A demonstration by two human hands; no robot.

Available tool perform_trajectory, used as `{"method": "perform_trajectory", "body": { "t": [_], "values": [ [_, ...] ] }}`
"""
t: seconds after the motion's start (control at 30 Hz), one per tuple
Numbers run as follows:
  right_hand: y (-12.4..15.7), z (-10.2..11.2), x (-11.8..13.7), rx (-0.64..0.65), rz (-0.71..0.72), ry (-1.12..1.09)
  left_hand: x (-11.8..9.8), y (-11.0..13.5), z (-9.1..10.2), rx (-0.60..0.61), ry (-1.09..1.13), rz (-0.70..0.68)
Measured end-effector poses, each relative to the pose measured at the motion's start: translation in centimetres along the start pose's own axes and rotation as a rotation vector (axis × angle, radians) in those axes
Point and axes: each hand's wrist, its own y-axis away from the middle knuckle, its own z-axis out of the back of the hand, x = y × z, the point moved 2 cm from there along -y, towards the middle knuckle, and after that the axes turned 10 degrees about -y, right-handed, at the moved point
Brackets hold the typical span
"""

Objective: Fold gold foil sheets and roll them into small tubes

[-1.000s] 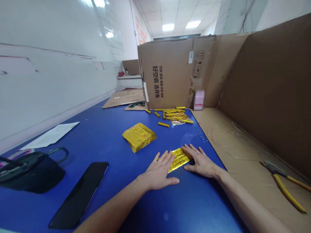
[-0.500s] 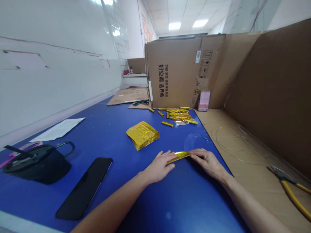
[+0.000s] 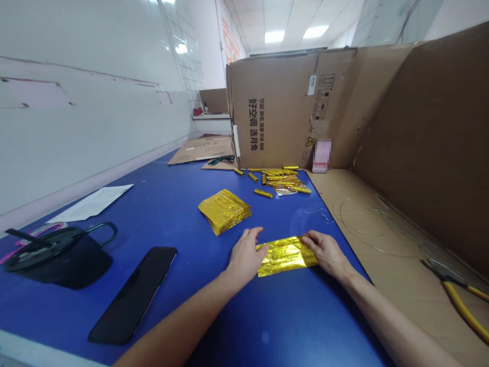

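A flat, shiny gold foil sheet (image 3: pixel 287 256) lies across the blue table in front of me, tilted slightly up at its right end. My right hand (image 3: pixel 327 256) pinches its upper right corner between thumb and fingers. At the sheet's left end is my left hand (image 3: pixel 246 259), thumb touching the upper left corner and fingers spread apart from it. Beyond the left hand sits a stack of gold foil sheets (image 3: pixel 224 210). Several rolled gold foil tubes (image 3: pixel 263 193) lie loosely farther back, near the cardboard box.
On the left are a black phone (image 3: pixel 133 295), a dark lidded mug (image 3: pixel 61 257) and a white paper (image 3: pixel 93 203). A large cardboard box (image 3: pixel 282 112) walls the back. Yellow-handled pliers (image 3: pixel 464 311) and thin wire (image 3: pixel 359 244) lie on the cardboard at right.
The gold foil, a narrow strip between both hands before, now shows as a wide flat sheet. My left hand has shifted slightly left and its fingers have lifted off the foil.
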Motion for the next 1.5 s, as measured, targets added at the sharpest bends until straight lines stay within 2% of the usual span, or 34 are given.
{"method": "perform_trajectory", "body": {
  "t": [0.07, 0.1, 0.17, 0.27, 0.33, 0.43, 0.47, 0.53, 0.57, 0.67, 0.87, 1.0, 1.2, 1.37, 1.5],
  "values": [
    [0.0, 0.0, 0.1, 0.018, 0.010, 0.074, -0.9, 0.6, -0.1, -0.045, -0.172, -0.151],
    [-0.1, 0.0, 0.1, 0.026, 0.014, 0.109, -1.4, 0.9, -0.4, -0.011, -0.274, -0.258],
    [-0.2, 0.0, 0.1, 0.036, 0.018, 0.178, -2.1, 1.6, -1.3, 0.144, -0.454, -0.447],
    [-0.1, 0.1, 0.3, 0.023, 0.012, 0.283, -2.3, 2.4, -2.7, 0.375, -0.585, -0.530],
    [0.2, -0.2, 0.9, -0.016, 0.014, 0.342, -2.2, 2.6, -3.1, 0.435, -0.626, -0.522],
    [1.3, -1.5, 2.6, -0.031, 0.098, 0.376, -2.1, 2.5, -3.4, 0.448, -0.652, -0.518],
    [1.8, -2.3, 3.4, 0.026, 0.188, 0.369, -2.1, 2.6, -3.4, 0.443, -0.656, -0.523],
    [2.9, -4.0, 4.4, 0.240, 0.291, 0.314, -2.3, 2.6, -3.5, 0.428, -0.656, -0.537],
    [3.4, -4.7, 4.7, 0.360, 0.299, 0.292, -2.3, 2.7, -3.6, 0.418, -0.652, -0.542],
    [4.0, -5.5, 4.8, 0.446, 0.240, 0.276, -2.4, 2.8, -3.7, 0.402, -0.633, -0.548],
    [3.2, -4.3, 3.4, 0.417, 0.161, 0.376, -2.2, 2.7, -3.4, 0.405, -0.578, -0.507],
    [2.9, -3.5, 2.5, 0.439, 0.194, 0.485, -2.0, 2.5, -3.2, 0.421, -0.583, -0.505],
    [2.5, -3.1, 1.5, 0.389, 0.150, 0.568, -1.7, 2.4, -2.9, 0.426, -0.612, -0.487],
    [2.4, -2.3, 1.5, 0.433, 0.157, 0.539, -1.0, 2.3, -1.8, 0.444, -0.623, -0.470],
    [2.1, -0.9, 1.0, 0.435, 0.095, 0.549, 0.2, 1.6, -0.5, 0.432, -0.658, -0.390]
  ]
}}
